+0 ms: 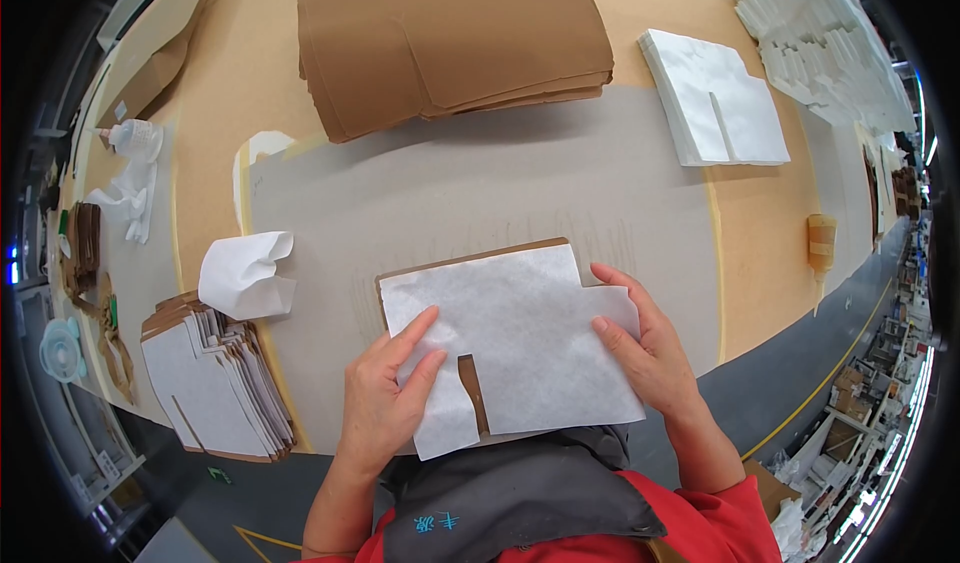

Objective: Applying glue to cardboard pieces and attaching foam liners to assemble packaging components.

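A white, paper-like sheet (pixel 530 333) with a notched corner and a slit lies over a brown cardboard piece (pixel 470 257) of similar outline at the table's near edge. Brown shows along the top edge and through the slit. My left hand (pixel 385 393) holds the sheet's left side, index finger and thumb on top; its other fingers are mostly hidden. At the right edge, my right hand (pixel 650 353) grips the sheet, thumb on its face and index finger by the notch. The sheet's lower edge overhangs by my dark apron (pixel 500 503).
A large brown cardboard stack (pixel 460 38) stands at the back. White slit sheets (pixel 715 103) are stacked back right, near white ridged pieces (pixel 825 38). At left are layered white-and-brown pieces (pixel 200 393), a crumpled white sheet (pixel 245 275) and a clear bottle (pixel 137 141). An amber bottle (pixel 821 243) lies right.
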A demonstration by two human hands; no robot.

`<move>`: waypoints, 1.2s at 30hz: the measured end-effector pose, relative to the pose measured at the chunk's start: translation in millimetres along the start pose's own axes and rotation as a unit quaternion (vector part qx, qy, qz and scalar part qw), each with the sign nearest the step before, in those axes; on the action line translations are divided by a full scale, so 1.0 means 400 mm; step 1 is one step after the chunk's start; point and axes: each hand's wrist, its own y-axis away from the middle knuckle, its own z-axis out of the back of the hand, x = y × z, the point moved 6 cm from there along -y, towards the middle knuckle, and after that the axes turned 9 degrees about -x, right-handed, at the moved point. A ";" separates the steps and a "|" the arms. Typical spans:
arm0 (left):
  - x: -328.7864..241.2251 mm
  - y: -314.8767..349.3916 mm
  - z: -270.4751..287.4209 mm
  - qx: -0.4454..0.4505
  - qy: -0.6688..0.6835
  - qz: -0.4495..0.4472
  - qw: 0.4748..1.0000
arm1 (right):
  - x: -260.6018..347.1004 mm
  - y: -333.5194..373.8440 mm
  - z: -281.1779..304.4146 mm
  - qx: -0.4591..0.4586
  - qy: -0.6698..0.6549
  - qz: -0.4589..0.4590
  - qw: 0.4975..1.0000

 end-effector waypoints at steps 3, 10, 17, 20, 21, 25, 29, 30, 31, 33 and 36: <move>0.014 0.000 0.004 -0.020 0.002 -0.033 0.999 | 0.004 0.000 -0.005 0.000 0.000 -0.002 1.000; 0.039 0.006 -0.011 -0.016 0.028 -0.037 0.999 | 0.004 -0.001 -0.006 -0.003 -0.031 -0.005 1.000; 0.020 0.005 -0.006 0.001 0.034 -0.030 0.999 | 0.005 0.000 -0.009 0.000 -0.034 -0.014 0.999; 0.016 0.005 -0.003 0.003 0.031 -0.036 0.999 | 0.001 0.000 -0.009 -0.003 -0.030 -0.018 0.999; 0.017 0.005 -0.002 0.002 0.030 -0.035 0.999 | 0.002 0.001 -0.010 -0.003 -0.039 -0.022 0.999; 0.025 0.008 -0.007 -0.004 0.056 -0.029 0.998 | 0.001 0.002 -0.008 -0.006 -0.041 -0.016 0.999; 0.017 0.007 -0.004 -0.005 0.053 -0.021 0.998 | 0.013 0.003 -0.014 -0.002 -0.054 -0.019 0.998; 0.018 0.007 -0.005 -0.006 0.053 -0.021 0.998 | 0.016 0.004 -0.014 -0.006 -0.057 -0.015 0.998; 0.019 0.007 -0.006 -0.005 0.056 -0.022 0.998 | 0.018 0.005 -0.014 -0.010 -0.060 -0.011 0.998; 0.021 0.007 -0.008 -0.006 0.059 -0.022 0.998 | 0.018 0.005 -0.013 -0.017 -0.052 -0.004 0.998; 0.020 0.007 -0.006 -0.007 0.064 -0.027 0.998 | 0.019 0.005 -0.010 -0.020 -0.046 -0.004 0.999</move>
